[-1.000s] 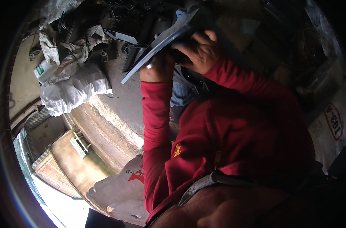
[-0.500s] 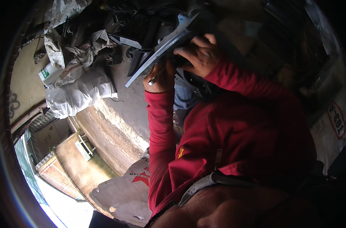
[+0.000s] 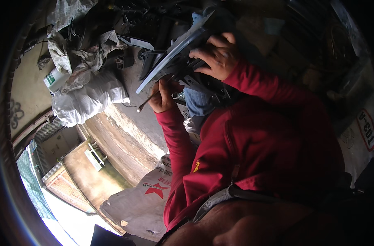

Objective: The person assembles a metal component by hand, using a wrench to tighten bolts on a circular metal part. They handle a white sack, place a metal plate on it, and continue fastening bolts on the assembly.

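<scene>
A flat panel (image 3: 174, 52) with a pale edge and a dark, ribbed side facing me stands tilted in front of me; it looks like a monitor or a similar screen. My left hand (image 3: 164, 95) is closed around a thin rod-like tool (image 3: 144, 105) at the panel's lower edge. The pale tip of the tool points down and left, while its other end runs toward the panel. Against the dark side, my right hand (image 3: 219, 57) grips the panel with bent fingers. Shadow hides exactly where those fingertips press.
A white plastic-wrapped bundle (image 3: 90, 98) lies to the left, with a white-and-green container (image 3: 55, 79) beside it. Dark parts and another flat panel (image 3: 137, 43) are heaped at the back. A printed white sack (image 3: 141, 201) lies near my left arm; another sack (image 3: 357, 143) is at right.
My left hand has shifted slightly down and left, off the panel's dark side, and more of the tool shows. My right hand has barely moved; its fingers are more spread.
</scene>
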A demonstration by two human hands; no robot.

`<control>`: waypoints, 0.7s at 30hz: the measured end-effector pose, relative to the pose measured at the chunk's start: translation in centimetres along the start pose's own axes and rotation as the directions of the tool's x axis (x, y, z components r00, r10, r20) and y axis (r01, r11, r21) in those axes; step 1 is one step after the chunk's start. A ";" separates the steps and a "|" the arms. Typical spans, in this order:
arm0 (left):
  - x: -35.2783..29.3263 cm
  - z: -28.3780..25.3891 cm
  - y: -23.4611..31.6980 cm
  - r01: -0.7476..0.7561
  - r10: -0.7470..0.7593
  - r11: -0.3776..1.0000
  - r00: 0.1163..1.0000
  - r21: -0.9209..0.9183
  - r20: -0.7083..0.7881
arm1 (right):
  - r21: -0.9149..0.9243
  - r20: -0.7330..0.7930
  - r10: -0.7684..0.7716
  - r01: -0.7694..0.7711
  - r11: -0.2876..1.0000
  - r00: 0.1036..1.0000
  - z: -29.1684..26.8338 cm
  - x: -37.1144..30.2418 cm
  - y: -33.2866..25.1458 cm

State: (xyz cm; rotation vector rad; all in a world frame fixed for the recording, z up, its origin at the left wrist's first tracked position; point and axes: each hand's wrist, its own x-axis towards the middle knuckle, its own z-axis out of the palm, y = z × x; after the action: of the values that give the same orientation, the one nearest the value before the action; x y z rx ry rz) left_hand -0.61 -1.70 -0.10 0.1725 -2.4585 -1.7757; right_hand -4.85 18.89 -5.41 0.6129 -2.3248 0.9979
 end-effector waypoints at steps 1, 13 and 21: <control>-0.3 0.7 1.5 -0.072 0.070 0.995 0.997 0.067 0.021 | -0.008 0.048 0.027 -0.027 1.000 0.998 -0.2 0.1 -0.2; 0.3 1.2 -0.1 -0.395 0.385 0.730 0.912 0.558 0.142 | -0.165 0.114 -0.033 0.051 0.985 0.993 0.1 0.1 -1.6; 0.3 1.9 -1.1 -0.311 0.266 0.635 0.947 0.707 0.178 | -0.139 0.045 -0.063 0.068 0.988 0.997 0.4 0.2 -1.1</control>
State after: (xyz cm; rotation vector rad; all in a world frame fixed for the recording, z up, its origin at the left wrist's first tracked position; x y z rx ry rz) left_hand -1.21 -0.28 -1.75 -0.2191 -2.8832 -0.5955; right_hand -4.43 17.89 -4.93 0.6535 -2.3700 0.7911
